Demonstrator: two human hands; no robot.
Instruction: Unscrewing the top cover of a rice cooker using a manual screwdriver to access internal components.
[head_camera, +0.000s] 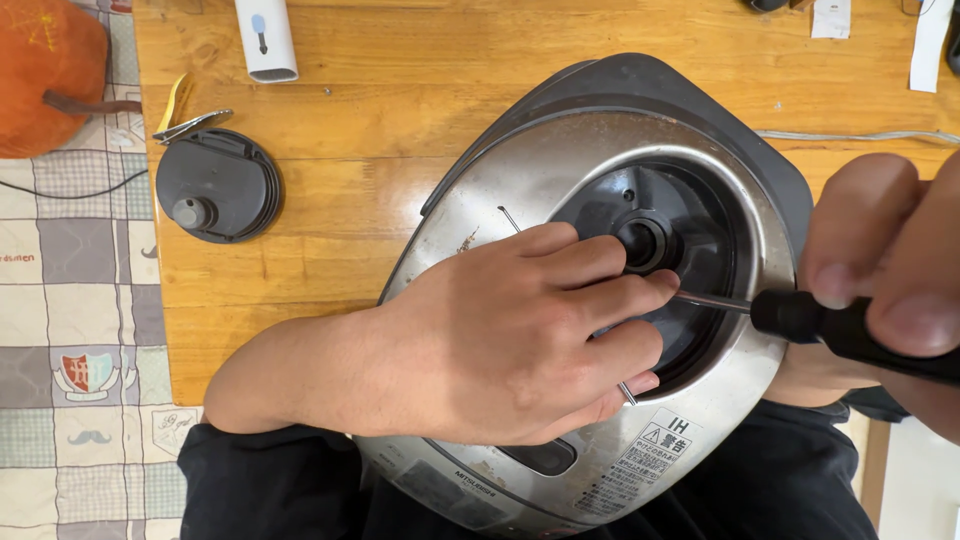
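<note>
Fingers of our left hand (510, 335) lie spread on the steel cooker base (520, 190), grasping nothing; our right hand (885, 260) grips a black-handled screwdriver (800, 315), tip in its dark recess (690, 230).

round black cap (218, 185) well left, bare wooden table (400, 90) between

Light even and bright, shadows soft. Mild glare on steel lid (520, 190). Right hand (890, 260) blurred (too close to lens).

Round cap (218, 186) left of cooker (560, 180)
</note>
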